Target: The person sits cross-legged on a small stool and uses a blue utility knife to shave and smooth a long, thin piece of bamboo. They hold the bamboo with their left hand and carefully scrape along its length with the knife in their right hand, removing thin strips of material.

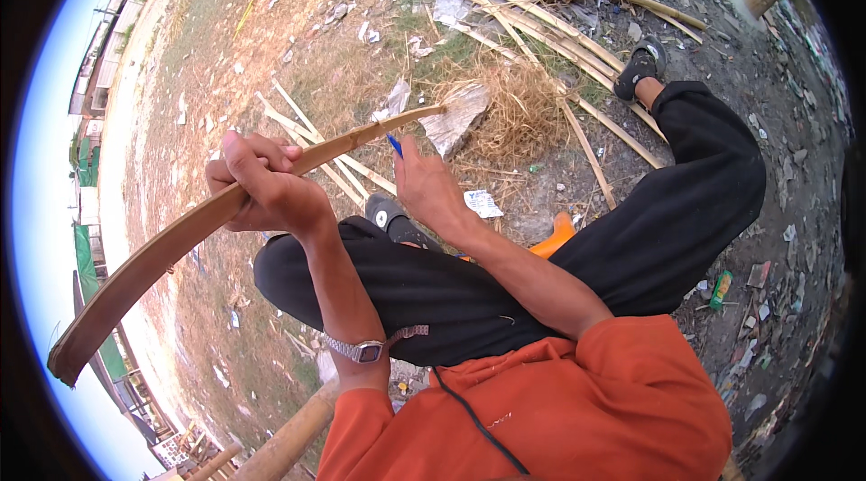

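Note:
A long, curved split-bamboo strip (153, 263) slants across in front of me, its thick end at the lower left and its thin end over the ground near the middle. My left hand (271, 183) is closed round it, a little left of its middle. Close to the strip's thinner part, my right hand (428, 188) is closed on a slim blue object (394, 146). Only its blue tip shows above the fingers, so its kind is unclear. Its tip is beside the strip; whether they touch I cannot tell.
More bamboo strips (591, 143) lie beyond my knees, beside dry straw (523, 116) and a grey-white sheet scrap (456, 119). An orange object (555, 236) is between my legs. Litter covers the dark ground at right, including a green bottle (721, 289). A bamboo pole (289, 436) passes at lower left.

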`<state>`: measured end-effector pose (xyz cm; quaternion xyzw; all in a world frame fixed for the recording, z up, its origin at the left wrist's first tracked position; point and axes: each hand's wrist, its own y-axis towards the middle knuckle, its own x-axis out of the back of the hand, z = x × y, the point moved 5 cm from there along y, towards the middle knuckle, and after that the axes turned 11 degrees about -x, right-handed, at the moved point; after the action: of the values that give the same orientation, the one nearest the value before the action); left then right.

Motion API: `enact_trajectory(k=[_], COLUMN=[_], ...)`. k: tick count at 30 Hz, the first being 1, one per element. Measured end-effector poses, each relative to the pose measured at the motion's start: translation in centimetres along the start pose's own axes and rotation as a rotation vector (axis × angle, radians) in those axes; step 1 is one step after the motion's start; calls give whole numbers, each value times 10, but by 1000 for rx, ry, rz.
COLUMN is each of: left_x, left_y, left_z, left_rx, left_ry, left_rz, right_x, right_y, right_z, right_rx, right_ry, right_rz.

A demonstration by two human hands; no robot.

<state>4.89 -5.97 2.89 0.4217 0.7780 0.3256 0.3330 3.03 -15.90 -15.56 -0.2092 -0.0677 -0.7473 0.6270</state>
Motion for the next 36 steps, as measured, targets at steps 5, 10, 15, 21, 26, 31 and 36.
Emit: enact_trajectory(k=[5, 10, 15, 21, 26, 31, 36], left_x=[-2, -6, -7, -13, -7, 3, 2], left_y=[-1, -6, -6, -7, 9, 14, 13], left_z=[-3, -7, -6, -2, 16, 22, 23], left_rx=[15, -20, -54, -44, 110, 165, 135], left_ry=[16, 36, -36, -220, -340, -401, -464], left_rz=[-21, 6, 96, 323, 370, 410, 490], right_x=[-13, 6, -8, -8, 33, 78, 41], right_y=[12, 5, 21, 20, 33, 28, -3], right_z=[-40, -13, -51, -59, -64, -7, 26], right_rx=[-143, -109, -229, -420, -441, -266, -122], right_ry=[-102, -47, -65, -84, -332, -148, -24], right_rz=[34, 61, 68, 200, 262, 136, 184])
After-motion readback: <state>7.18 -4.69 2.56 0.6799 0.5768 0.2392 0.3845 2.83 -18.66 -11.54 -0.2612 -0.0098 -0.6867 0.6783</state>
